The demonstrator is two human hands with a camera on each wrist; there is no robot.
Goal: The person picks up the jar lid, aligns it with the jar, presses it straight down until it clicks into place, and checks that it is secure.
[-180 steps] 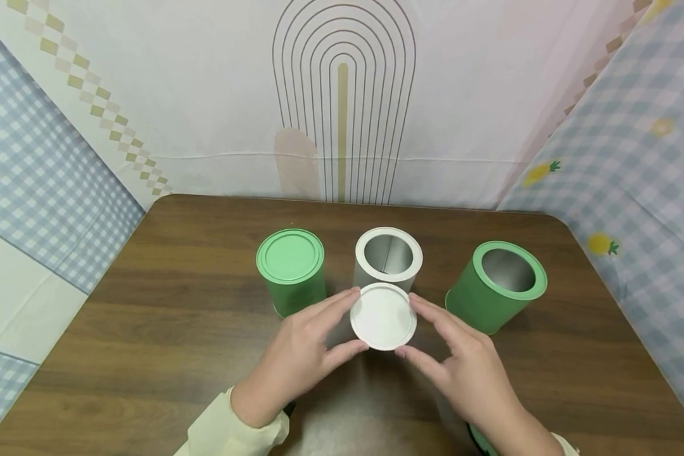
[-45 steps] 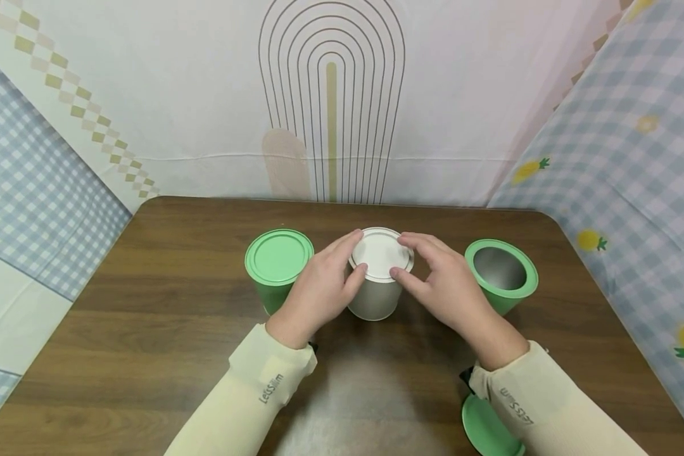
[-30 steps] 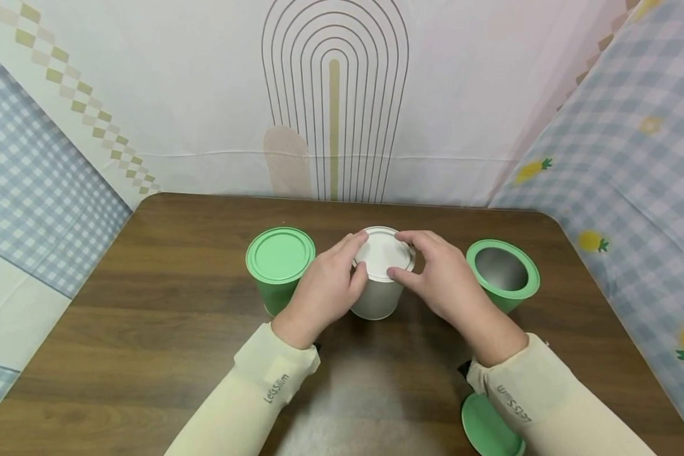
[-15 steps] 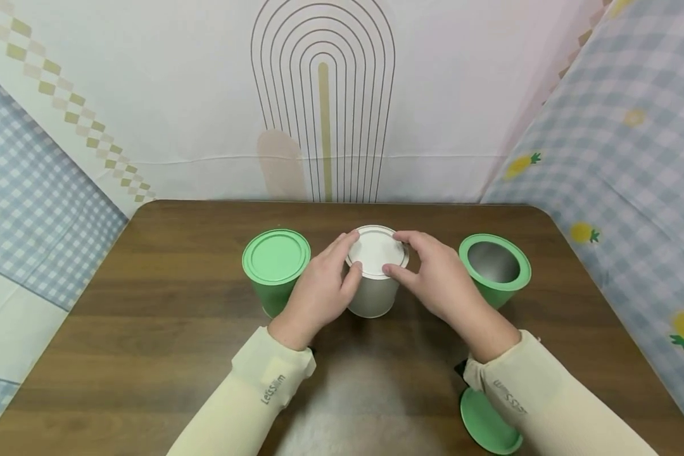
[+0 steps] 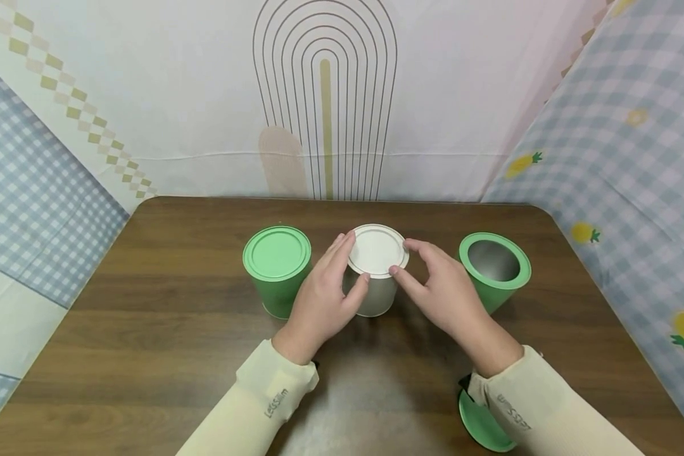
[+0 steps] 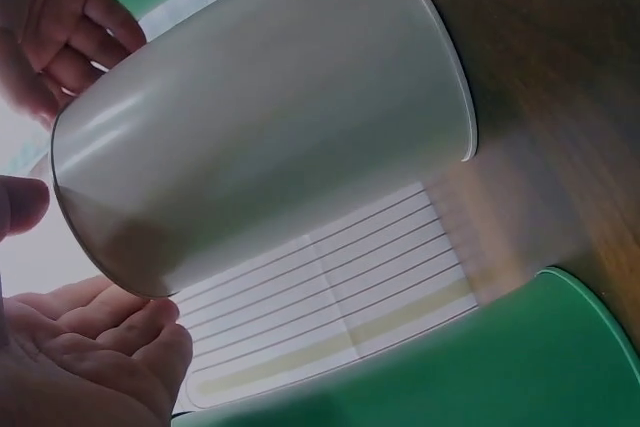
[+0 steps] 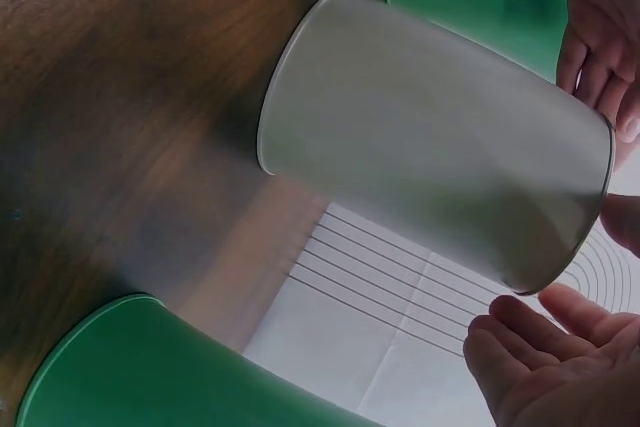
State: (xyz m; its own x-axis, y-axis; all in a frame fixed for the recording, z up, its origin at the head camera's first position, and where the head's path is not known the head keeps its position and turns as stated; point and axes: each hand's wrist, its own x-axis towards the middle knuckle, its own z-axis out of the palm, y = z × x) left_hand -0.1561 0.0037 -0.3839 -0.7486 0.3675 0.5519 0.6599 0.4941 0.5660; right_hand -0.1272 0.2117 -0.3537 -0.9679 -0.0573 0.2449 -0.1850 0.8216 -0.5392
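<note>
A white can (image 5: 377, 296) stands upright at the middle of the table, its white lid (image 5: 378, 251) seated flat on top. My left hand (image 5: 323, 294) is at the left side of the rim, fingers loosely extended and thumb standing off the front edge. On the opposite side, my right hand (image 5: 447, 288) has its index finger and thumb tips right at the lid's edge. In the left wrist view, the fingers (image 6: 120, 337) lie relaxed just beneath the can's rim. The right wrist view shows those fingers (image 7: 540, 342) likewise loosely bent beside the rim, gripping nothing.
A green can (image 5: 277, 294) with its lid on stands left of the white one. To the right is an uncovered green can (image 5: 487, 294). A loose green lid (image 5: 484, 427) lies near the front, partly under my right sleeve (image 5: 547, 405). Behind the table (image 5: 148, 304) hangs patterned cloth.
Six seconds ago both hands held the white lid before the uncovered white can; now it sits on the can. In the last half second, my fingers have eased outward from the lid.
</note>
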